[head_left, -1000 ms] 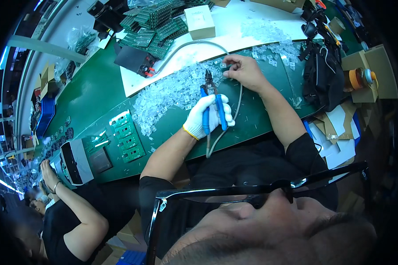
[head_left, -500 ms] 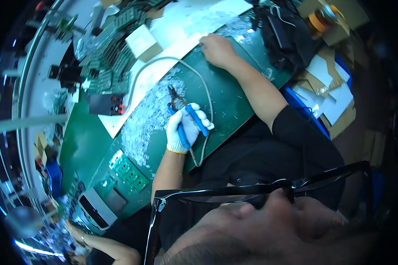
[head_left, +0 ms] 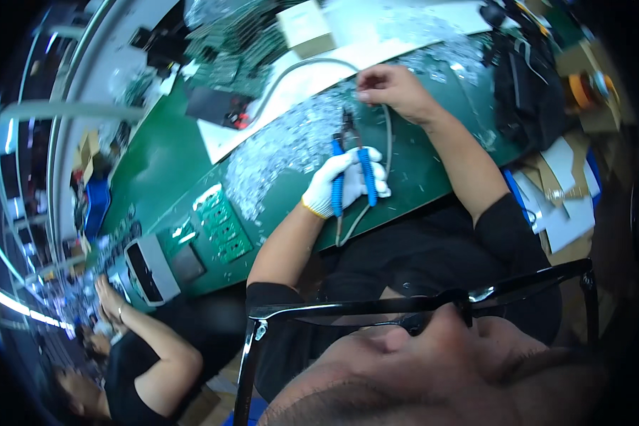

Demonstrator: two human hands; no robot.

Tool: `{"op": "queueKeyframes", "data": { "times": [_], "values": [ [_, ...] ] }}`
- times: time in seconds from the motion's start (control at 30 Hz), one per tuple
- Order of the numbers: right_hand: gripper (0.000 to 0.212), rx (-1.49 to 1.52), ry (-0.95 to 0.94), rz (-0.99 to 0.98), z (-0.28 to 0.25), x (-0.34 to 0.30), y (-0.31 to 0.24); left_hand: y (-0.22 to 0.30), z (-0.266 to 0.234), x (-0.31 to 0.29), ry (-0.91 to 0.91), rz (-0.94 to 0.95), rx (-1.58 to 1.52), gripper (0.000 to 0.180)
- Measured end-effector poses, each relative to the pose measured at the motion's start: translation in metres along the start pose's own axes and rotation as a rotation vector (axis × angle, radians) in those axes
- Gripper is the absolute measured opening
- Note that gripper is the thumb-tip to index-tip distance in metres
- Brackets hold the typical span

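My left hand (head_left: 342,184), in a white knit glove, is wrapped round cutting pliers (head_left: 366,177) with blue ribbed handles. The dark jaws point away from me, and the handles stand apart. My bare right hand (head_left: 397,92) hovers just beyond the jaws, its thumb and fingers bent together; anything between the fingertips is too small to make out. Many small clear pieces (head_left: 263,167) lie heaped beside the pliers on the green tabletop (head_left: 149,170). A green circuit board (head_left: 224,224) rests to the left of my gloved hand.
A grey cord (head_left: 284,74) loops from a dark box (head_left: 216,108) past my hands. Stacked circuit boards (head_left: 234,50) and a pale box (head_left: 305,30) stand behind. A black bag (head_left: 529,92) lies at right. At lower left, another person's arm (head_left: 153,337) reaches beside a white-and-black device (head_left: 153,270).
My right hand has come away from the white sheet's edge to the pliers' jaws. The pliers stay in my left hand. The whole view has shifted, showing more of the other person.
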State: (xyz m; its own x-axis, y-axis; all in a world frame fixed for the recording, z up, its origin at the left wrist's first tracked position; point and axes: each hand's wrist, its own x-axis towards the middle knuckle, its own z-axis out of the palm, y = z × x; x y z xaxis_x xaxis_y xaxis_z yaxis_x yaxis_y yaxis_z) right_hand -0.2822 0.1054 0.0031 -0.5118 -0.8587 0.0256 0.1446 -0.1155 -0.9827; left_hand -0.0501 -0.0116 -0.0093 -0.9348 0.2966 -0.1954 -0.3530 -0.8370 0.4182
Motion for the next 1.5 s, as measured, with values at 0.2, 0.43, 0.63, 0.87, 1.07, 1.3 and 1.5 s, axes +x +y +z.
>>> {"op": "queueKeyframes", "data": {
  "times": [0.2, 0.43, 0.63, 0.87, 1.07, 1.3, 1.5],
  "values": [
    [0.019, -0.034, 0.000, 0.050, 0.013, 0.001, 0.002, -0.002, -0.006, -0.007, 0.057, 0.017, -0.013, 0.069],
    [0.021, -0.110, -0.020, 0.135, 0.016, -0.002, 0.002, -0.004, -0.004, -0.008, 0.047, 0.024, -0.013, 0.067],
    [0.021, -0.137, -0.042, 0.170, 0.010, 0.001, -0.002, -0.001, 0.009, -0.013, 0.248, -0.005, 0.107, 0.039],
    [0.019, -0.069, 0.005, 0.130, 0.001, -0.001, -0.001, -0.005, 0.007, -0.011, 0.159, 0.012, 0.052, 0.037],
    [0.025, -0.312, 0.020, -0.034, 0.012, 0.002, 0.010, 0.002, -0.006, -0.006, -0.039, 0.108, -0.175, 0.059],
    [0.025, -1.014, 0.601, -0.136, -0.047, 0.006, -0.007, -0.001, 0.000, -0.004, -0.008, 0.106, -0.158, 0.051],
    [0.020, -1.270, 0.482, -0.009, -0.049, 0.010, 0.000, 0.000, -0.001, -0.004, 0.008, 0.093, -0.152, 0.051]
  ]
}}
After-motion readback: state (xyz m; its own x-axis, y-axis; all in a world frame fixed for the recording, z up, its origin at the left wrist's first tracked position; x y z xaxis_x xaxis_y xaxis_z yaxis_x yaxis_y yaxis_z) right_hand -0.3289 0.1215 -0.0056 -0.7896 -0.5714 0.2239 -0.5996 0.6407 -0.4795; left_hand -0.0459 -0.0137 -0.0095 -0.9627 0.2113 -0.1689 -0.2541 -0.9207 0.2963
